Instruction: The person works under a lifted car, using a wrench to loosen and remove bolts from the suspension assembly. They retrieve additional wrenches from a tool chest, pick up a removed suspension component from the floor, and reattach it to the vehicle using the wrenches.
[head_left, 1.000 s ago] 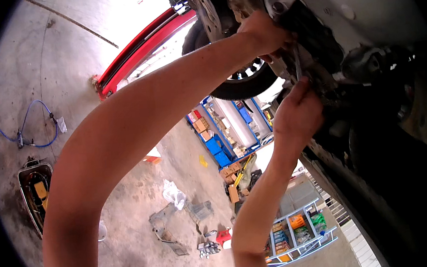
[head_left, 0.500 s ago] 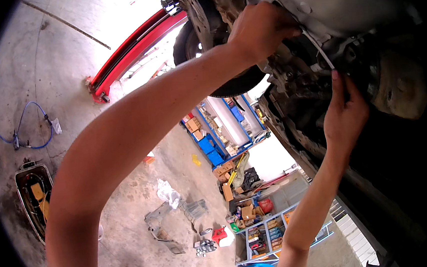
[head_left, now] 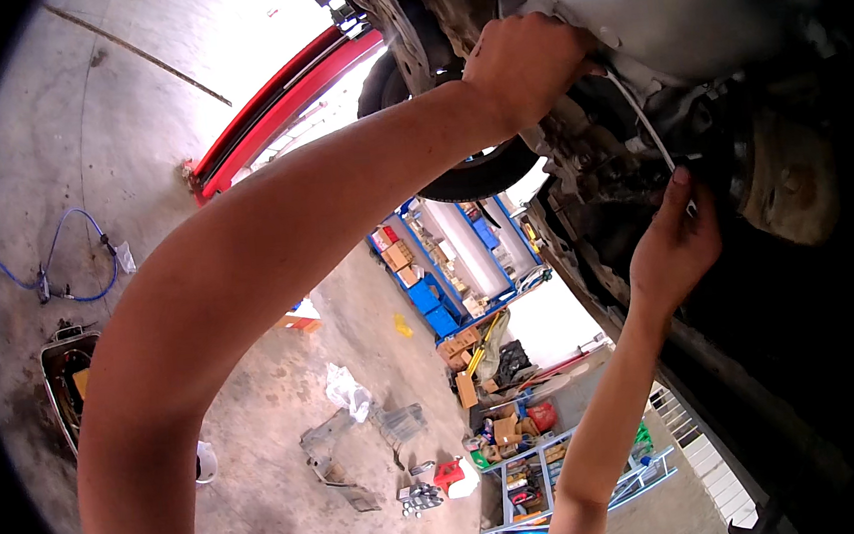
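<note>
Beneath the car's underside (head_left: 687, 5), the right hand (head_left: 676, 242) pinches the lower end of a thin pale strip (head_left: 644, 117); the left hand (head_left: 532, 68) curls at its upper end (grip hidden, cannot tell). Positioning it seems underway, calling for steady fingers. No writing is legible.

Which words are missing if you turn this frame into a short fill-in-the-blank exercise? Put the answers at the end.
1. A thin pale strip stretches ____ the left hand and the right hand.
2. Judged top to bottom in the picture, the right hand sits ____ than the left hand.
3. The looped hose on the floor at far left is coloured ____.
4. The large beam at upper left is mostly ____.

Missing words: between; lower; blue; red.
</note>
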{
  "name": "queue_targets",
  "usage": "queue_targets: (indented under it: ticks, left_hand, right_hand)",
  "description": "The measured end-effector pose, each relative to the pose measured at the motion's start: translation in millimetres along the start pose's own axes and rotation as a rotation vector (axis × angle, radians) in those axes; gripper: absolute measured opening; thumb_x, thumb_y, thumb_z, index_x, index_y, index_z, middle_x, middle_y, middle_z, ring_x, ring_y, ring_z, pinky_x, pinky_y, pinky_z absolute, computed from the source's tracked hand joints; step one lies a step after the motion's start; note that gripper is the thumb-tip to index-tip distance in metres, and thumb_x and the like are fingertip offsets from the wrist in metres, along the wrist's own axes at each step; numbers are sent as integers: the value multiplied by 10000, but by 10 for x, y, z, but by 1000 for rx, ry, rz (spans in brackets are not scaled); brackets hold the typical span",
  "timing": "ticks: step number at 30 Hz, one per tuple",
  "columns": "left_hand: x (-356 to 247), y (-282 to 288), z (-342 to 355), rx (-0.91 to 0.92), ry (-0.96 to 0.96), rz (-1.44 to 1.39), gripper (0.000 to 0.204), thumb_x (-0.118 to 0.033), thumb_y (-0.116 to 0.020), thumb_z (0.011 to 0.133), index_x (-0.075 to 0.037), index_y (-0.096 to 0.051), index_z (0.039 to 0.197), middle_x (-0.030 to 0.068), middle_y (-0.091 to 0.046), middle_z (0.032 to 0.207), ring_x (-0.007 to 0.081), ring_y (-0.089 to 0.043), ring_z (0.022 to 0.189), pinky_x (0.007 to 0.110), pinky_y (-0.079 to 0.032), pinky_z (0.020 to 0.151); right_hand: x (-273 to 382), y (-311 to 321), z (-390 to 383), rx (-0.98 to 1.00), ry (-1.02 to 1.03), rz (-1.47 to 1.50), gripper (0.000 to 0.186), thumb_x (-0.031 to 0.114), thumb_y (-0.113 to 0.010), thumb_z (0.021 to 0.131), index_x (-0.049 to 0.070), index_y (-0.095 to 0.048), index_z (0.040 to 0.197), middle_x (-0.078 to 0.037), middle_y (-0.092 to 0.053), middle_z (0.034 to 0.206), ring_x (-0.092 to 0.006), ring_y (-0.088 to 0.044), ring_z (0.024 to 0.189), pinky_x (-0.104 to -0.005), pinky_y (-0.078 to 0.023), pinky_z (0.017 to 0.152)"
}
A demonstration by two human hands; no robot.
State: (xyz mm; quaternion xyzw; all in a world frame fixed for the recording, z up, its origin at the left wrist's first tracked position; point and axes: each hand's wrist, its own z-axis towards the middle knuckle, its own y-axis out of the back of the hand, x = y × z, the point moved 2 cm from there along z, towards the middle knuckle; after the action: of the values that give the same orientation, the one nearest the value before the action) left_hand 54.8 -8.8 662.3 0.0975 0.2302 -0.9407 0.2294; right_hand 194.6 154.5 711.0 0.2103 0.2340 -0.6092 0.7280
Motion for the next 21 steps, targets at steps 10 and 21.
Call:
queue_targets:
  ticks: [10,21]
  left_hand:
    - [-23,35,18,99,-83,-4,200,-286,-590,900,-197,-713,1029,93,-690,899,305,-662,832,399,-536,721]
    - [67,65,-31,103,-164,66,194,-236,-571,911,-258,-718,1037,73,-690,853,279,-667,771,372,-544,673]
  right_hand:
    - [-392,-625,-350,-154,271,-275,452,318,-415,1020,-86,-588,916,-220,-619,729,-271,-550,591,-325,-439,559]
    - [-601,-602,-490,69,61,-71,439,346,-451,1009,-61,-591,927,-151,-590,715,-209,-528,632,-309,-432,601]
